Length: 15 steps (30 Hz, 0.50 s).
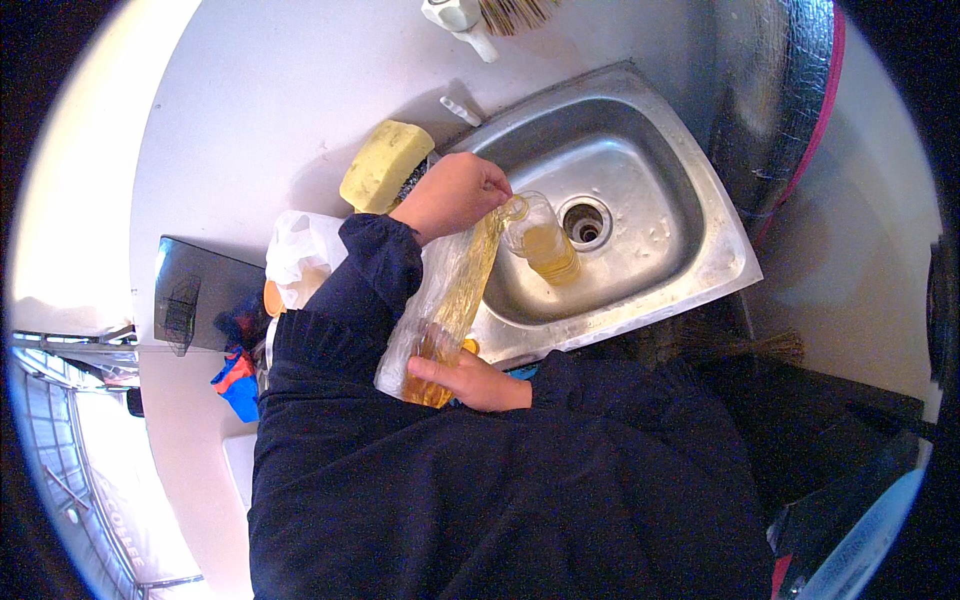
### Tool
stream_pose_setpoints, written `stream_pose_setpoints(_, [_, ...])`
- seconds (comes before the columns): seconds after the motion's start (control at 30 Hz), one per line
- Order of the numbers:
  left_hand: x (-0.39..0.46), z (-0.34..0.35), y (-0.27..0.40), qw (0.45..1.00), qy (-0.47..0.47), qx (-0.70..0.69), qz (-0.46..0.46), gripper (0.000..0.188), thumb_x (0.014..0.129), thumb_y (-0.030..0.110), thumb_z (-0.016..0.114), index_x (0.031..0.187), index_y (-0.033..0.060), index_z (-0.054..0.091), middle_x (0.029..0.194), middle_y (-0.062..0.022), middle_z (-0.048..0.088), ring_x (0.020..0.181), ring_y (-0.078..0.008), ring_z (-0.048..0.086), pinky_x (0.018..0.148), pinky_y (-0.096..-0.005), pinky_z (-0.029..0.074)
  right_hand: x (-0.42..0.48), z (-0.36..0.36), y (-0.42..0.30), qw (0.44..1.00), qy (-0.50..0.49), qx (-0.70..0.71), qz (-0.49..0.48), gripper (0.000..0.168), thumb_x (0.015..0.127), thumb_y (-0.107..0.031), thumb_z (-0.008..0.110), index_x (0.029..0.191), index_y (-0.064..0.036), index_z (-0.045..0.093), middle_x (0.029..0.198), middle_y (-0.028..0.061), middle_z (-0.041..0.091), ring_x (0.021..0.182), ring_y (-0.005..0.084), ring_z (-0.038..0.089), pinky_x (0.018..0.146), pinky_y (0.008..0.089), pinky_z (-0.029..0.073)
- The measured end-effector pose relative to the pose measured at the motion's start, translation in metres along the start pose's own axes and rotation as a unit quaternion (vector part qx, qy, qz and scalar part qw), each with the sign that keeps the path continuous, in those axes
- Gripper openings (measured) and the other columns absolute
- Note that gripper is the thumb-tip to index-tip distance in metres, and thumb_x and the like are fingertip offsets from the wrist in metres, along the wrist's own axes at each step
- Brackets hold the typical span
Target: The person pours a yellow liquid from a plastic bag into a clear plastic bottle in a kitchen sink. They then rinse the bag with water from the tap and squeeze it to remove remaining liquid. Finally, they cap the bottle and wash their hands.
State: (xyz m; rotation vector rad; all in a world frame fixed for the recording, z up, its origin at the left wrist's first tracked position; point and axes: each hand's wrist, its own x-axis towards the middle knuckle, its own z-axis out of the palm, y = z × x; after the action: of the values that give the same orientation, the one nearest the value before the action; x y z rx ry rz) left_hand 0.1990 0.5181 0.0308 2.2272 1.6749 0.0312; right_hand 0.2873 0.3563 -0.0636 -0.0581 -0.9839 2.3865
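Note:
A clear plastic bag (442, 277) of yellow liquid, likely oil, stretches between my two hands. My left hand (457, 191) pinches the narrow upper end of the bag at the mouth of a clear plastic bottle (551, 251). That bottle stands in the stainless steel sink (637, 180) and holds yellow liquid in its lower part. Around the bulging lower end of the bag my right hand (480, 380) is closed, thumb on top. Whether liquid is flowing at the bottle's mouth is too small to tell.
The drain hole (587, 223) lies beside the bottle. A yellow sponge (388, 165) and a white plastic bag (300, 244) are left of the sink. A white tap (465, 22) juts from the wall above. Silver foil insulation (772, 97) stands at the right.

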Motion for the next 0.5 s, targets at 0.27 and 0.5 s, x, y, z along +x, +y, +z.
stream_pose_setpoints(0.27, [-0.001, 0.0, 0.0, 1.0, 0.0, -0.001, -0.004, 0.014, 0.078, 0.015, 0.061, 0.084, 0.0042, 0.067, 0.074, -0.012, 0.066, 0.065, -0.0227, 0.063, 0.063, -0.0325, 0.048, -0.001, -0.001, -0.002, 0.999, -0.028, -0.007, 0.022, 0.056, 0.092, -0.029, 0.048, 0.134, -0.001, 0.024, 0.123, 0.0103, 0.044, 0.115, 0.0178, 0.042, 0.098, 0.0308, 0.033])
stream_pose_setpoints(0.5, [0.0, -0.003, 0.005, 1.0, -0.005, -0.019, -0.021, 0.015, 0.074, 0.014, 0.061, 0.082, 0.0035, 0.067, 0.075, -0.0164, 0.064, 0.068, -0.0299, 0.062, 0.067, -0.0358, 0.049, -0.001, 0.001, -0.012, 0.999, -0.025, -0.019, 0.012, 0.056, 0.092, -0.03, 0.048, 0.133, 0.001, 0.025, 0.124, 0.0113, 0.042, 0.117, 0.0184, 0.039, 0.099, 0.0308, 0.031])
